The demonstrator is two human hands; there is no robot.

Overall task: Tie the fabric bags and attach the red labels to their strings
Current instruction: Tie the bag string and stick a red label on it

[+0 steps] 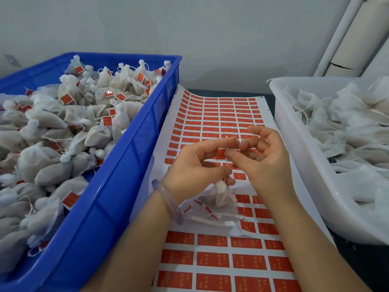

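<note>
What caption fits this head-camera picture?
Left hand and right hand pinch the thin white string of a small white fabric bag over a sheet of red labels.

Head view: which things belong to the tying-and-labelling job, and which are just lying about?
Job: left hand, right hand, string they pinch, fabric bag, red label sheet, blue crate of labelled bags, white tub of unlabelled bags.
Lying about: peeled strips, wall pipes.

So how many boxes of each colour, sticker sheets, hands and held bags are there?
Blue plastic crate: 1
White plastic tub: 1
White sheet of red labels: 1
Small white fabric bag, held in the fingers: 1
Bare hands, left hand and right hand: 2
Total: 6
</note>
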